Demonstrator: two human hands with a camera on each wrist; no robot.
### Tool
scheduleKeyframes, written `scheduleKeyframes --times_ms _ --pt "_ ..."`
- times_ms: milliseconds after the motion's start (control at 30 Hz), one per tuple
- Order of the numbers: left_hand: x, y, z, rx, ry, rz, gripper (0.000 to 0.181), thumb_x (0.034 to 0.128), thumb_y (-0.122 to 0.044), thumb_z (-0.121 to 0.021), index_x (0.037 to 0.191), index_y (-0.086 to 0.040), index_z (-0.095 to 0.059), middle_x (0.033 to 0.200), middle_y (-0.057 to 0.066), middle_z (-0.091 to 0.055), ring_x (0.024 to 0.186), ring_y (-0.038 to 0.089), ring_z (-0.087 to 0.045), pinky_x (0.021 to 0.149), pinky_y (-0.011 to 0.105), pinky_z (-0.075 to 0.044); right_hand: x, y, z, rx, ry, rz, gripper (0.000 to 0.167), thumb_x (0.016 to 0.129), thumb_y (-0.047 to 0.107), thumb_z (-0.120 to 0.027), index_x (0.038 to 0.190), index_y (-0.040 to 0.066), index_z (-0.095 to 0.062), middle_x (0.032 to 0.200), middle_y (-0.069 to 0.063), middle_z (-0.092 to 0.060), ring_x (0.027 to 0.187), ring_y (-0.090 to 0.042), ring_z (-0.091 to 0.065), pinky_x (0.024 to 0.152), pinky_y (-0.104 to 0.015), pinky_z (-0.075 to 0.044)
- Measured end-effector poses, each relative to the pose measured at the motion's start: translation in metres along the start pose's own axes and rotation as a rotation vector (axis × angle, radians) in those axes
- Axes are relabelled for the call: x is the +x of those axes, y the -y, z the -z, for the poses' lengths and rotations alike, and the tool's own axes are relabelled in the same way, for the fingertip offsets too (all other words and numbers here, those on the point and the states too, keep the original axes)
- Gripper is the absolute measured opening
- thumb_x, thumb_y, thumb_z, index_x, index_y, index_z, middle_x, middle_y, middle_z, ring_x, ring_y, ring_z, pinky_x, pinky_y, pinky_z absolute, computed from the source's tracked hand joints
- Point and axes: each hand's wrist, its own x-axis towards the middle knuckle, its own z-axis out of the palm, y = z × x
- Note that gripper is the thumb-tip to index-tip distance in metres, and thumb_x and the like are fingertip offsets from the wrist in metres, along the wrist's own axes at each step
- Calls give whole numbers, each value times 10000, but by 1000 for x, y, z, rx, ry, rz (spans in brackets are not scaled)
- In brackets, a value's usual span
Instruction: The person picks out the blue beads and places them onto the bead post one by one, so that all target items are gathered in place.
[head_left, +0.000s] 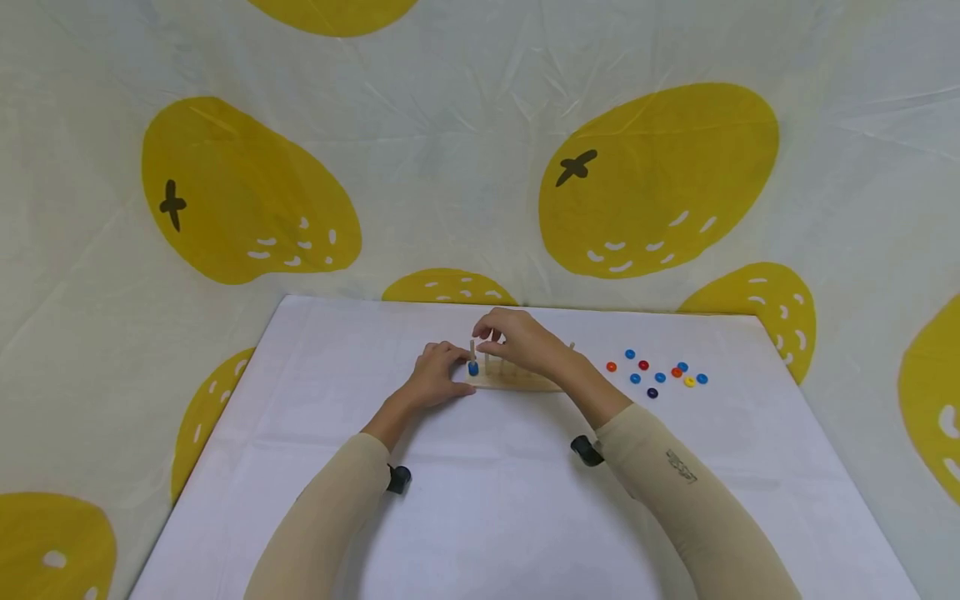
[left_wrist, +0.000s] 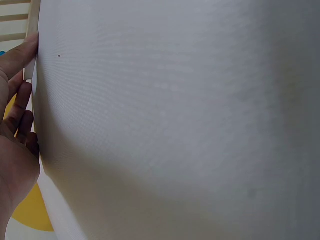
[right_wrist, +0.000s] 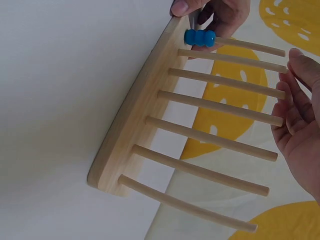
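A wooden peg rack [head_left: 517, 382] stands on the white table, its row of thin upright pegs [right_wrist: 215, 111] rising from a long base. Blue beads [right_wrist: 200, 38] are stacked low on the leftmost peg; that stack [head_left: 473, 368] also shows in the head view. My left hand [head_left: 437, 375] holds the left end of the base, thumb in front and fingers behind. Above the left pegs is my right hand [head_left: 521, 340], thumb and forefinger apart. In the right wrist view its fingertips [right_wrist: 296, 53] are close to the second peg's tip, with no bead visible between them.
Several loose ring beads lie to the right of the rack, among them a red bead [head_left: 643, 365], a yellow bead [head_left: 690, 382], a dark bead [head_left: 652, 392] and a blue bead [head_left: 702, 378]. Behind the table hangs a patterned cloth [head_left: 450, 167].
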Motion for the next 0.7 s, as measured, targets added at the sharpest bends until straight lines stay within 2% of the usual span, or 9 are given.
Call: scheduleKeyframes --times_ms 267,700 --pt "0 -1 0 17 0 -2 599 818 -365 -886 1335 -162 -664 1277 39 -621 1307 277 -466 1144 487 -368 -18 0 8 -30 -102 35 270 954 187 -757 1191 62 -724 1179 -49 -712 1090 -239 -641 980 -399 -544" --pt "0 1 0 11 9 -6 610 818 -362 -886 1345 -153 -661 1291 46 -615 1293 273 -465 1130 476 -373 -60 -9 25 -5 -232 -1 243 932 169 -780 1165 123 -726 1144 -35 -700 1051 -223 -629 926 -425 -572"
